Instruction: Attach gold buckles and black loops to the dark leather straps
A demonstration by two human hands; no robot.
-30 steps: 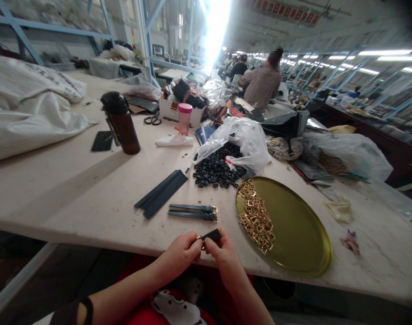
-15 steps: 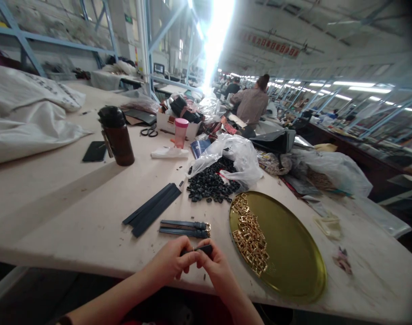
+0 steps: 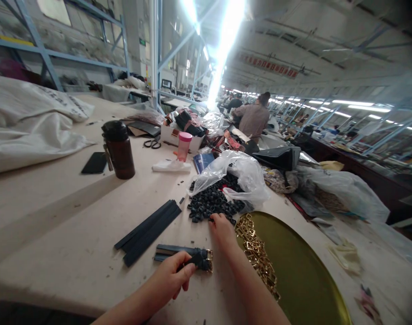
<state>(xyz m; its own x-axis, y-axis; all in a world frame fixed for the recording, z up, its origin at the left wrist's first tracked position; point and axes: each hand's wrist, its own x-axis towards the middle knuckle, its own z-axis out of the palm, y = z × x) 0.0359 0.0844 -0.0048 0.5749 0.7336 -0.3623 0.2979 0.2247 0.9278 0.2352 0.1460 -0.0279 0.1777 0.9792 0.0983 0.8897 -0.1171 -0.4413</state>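
My left hand [image 3: 172, 279] is closed on a dark strap with a gold buckle [image 3: 199, 262], holding it against the finished straps [image 3: 178, 251] lying on the table. My right hand [image 3: 222, 228] reaches forward to the near edge of the pile of small black loops [image 3: 210, 204], fingers curled at the loops; what they pinch is hidden. A stack of plain dark blue straps [image 3: 148, 230] lies to the left. Gold buckles [image 3: 256, 248] are heaped on the left side of a round brass tray [image 3: 303, 280].
A clear plastic bag [image 3: 243, 174] spills the loops. A brown bottle [image 3: 119, 149], a black phone [image 3: 94, 163], a pink cup [image 3: 184, 145], scissors [image 3: 152, 144] and a white box [image 3: 173, 132] stand further back. White sacks [image 3: 30, 122] lie at the left. A person [image 3: 253, 119] works beyond.
My hands have parted. The right hand went forward to the black loops. The left hand carried the buckled strap onto the finished straps. The camera tilted up.
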